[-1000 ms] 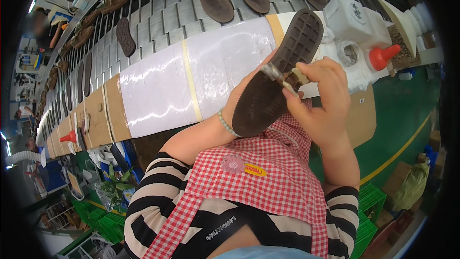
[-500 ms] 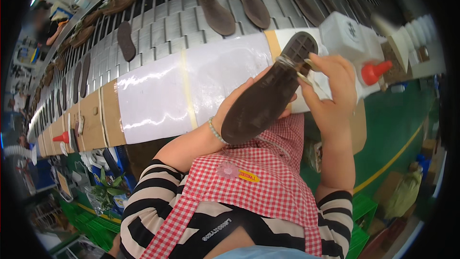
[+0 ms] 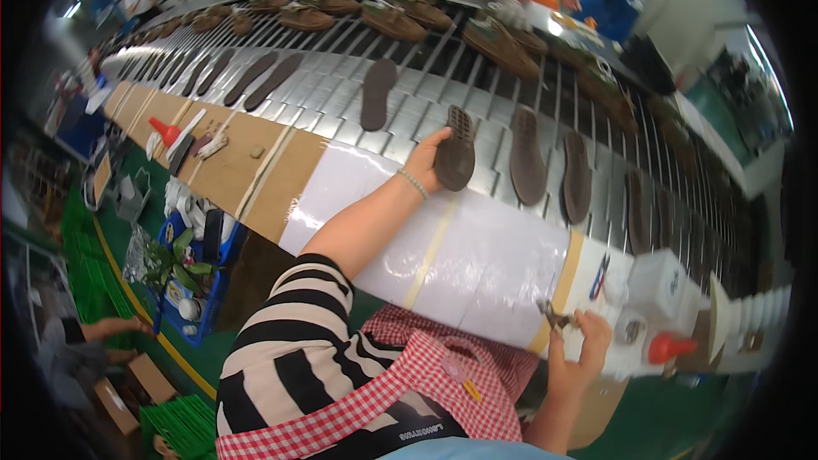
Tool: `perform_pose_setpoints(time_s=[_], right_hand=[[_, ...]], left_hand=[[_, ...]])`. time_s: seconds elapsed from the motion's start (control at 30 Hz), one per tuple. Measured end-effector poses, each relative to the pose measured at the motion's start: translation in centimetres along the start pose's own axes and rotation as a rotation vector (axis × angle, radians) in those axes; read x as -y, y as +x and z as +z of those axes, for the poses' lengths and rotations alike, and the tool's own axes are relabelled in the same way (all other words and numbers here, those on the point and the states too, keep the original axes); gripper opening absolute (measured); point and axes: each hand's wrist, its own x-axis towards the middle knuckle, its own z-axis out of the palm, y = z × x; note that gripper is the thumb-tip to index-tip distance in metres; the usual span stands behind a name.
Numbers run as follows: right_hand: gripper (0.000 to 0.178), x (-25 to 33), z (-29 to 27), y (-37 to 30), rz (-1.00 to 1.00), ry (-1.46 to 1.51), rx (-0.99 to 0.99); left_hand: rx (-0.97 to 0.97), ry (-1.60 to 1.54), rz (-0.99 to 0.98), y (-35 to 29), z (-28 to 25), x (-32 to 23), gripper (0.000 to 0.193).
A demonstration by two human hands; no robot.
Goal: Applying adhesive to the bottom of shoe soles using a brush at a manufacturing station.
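Observation:
My left hand (image 3: 426, 160) reaches out over the metal conveyor (image 3: 409, 111) with its fingers closed around a dark brown shoe sole (image 3: 457, 153). The sole's grid-patterned heel end points away from me. Low at the right, over the edge of the covered worktable, my right hand (image 3: 581, 347) grips small metal snips (image 3: 555, 318) between thumb and fingers. On the conveyor, one loose sole (image 3: 377, 94) lies left of my left hand, and another sole (image 3: 528, 158) lies to its right.
White sheeting (image 3: 486, 264) covers the worktable. A white plastic bottle (image 3: 660, 285) with a red nozzle (image 3: 671, 347) stands at the right, beside a pen-like tool (image 3: 600, 277). Brown shoes (image 3: 392, 20) line the conveyor's far side, where a gloved co-worker's hand (image 3: 509, 14) reaches in.
My left hand has carried the sole from in front of my apron out over the conveyor. My right hand, with the snips, has come away from the sole and moved lower. The view has swung left.

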Motion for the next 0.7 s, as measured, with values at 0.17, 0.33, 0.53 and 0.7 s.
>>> perform_pose_setpoints(time_s=[0.17,0.33,0.53,0.7], right_hand=[[0.049,-1.5,0.4,0.1,-0.086,0.011,0.003],[0.047,-1.0,1.0,2.9,-0.166,-0.085,0.113],[0.050,-2.1,2.9,5.8,-0.316,-0.074,0.150],[0.053,-3.5,3.4,5.8,-0.006,-0.012,0.139]], left_hand=[[-0.714,1.168,0.932,3.8,-2.1,-7.8,0.044],[-1.279,2.393,1.120,2.3,-0.8,-10.3,0.057],[-1.435,2.381,0.473,-0.6,-2.9,-16.4,0.046],[-1.262,2.001,0.447,-2.6,2.3,-15.2,0.045]])
